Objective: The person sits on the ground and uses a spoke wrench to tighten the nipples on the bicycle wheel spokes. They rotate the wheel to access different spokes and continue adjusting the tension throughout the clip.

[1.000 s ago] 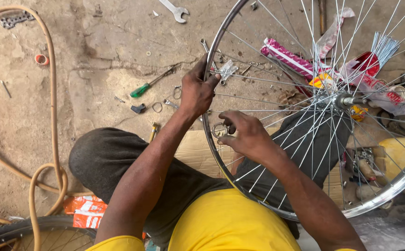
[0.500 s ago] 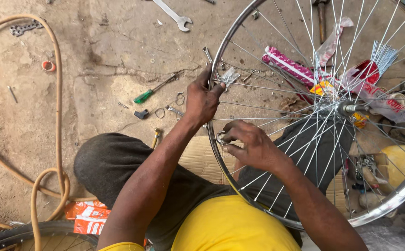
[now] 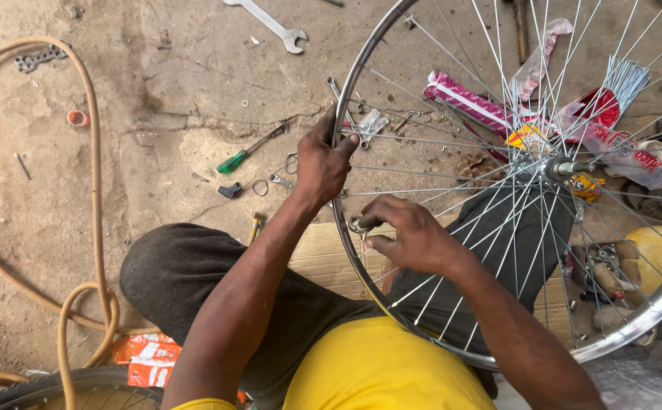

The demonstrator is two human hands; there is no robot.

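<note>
A bare bicycle wheel rim (image 3: 346, 99) with many thin spokes and a central hub (image 3: 562, 168) stands across my lap. My left hand (image 3: 322, 161) grips the rim's left edge from outside. Inside the rim, just below that, my right hand (image 3: 411, 234) pinches a small metal tool (image 3: 357, 225) against the rim at a spoke end. My legs in dark trousers lie under the wheel, on a sheet of cardboard (image 3: 331, 258).
On the dirt floor to the left lie a green-handled screwdriver (image 3: 249, 149), a wrench (image 3: 270, 24), small rings and clips, and a tan hose (image 3: 92, 197). A tyre (image 3: 50, 387) shows at bottom left. Wrappers, loose spokes and a yellow container (image 3: 661, 254) sit behind the wheel.
The view has shifted slightly. My left hand keeps its grip on the rim, and my right hand's fingers have worked a little at the same spot on the rim.
</note>
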